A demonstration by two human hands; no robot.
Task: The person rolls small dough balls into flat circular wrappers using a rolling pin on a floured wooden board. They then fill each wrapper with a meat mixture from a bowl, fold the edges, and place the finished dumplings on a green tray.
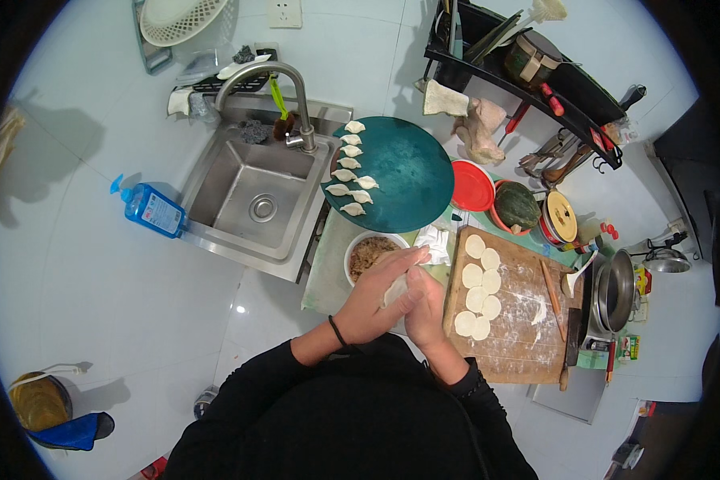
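A pale dough wrapper (pixel 395 291) is cupped between my two hands, partly covered by the fingers. My left hand (pixel 373 300) holds it from the left, and my right hand (pixel 426 303) presses against it from the right. Whether filling is inside cannot be seen. Just beyond my left hand is a white bowl (pixel 350 281) of minced filling (pixel 369 255). Several folded dumplings (pixel 349 162) lie along the left side of a round green tray (pixel 405 174). Several flat round wrappers (pixel 475 299) rest on the wooden board (pixel 516 354) at my right.
The board also carries a rolling pin (pixel 553 297) and a cleaver (pixel 571 339) at its right edge. Left of the tray is a steel sink (pixel 246 204) with a faucet (pixel 303 102) and a blue pump bottle (pixel 154 210). A green squash (pixel 516 205) and a red lid (pixel 472 186) stand behind the board.
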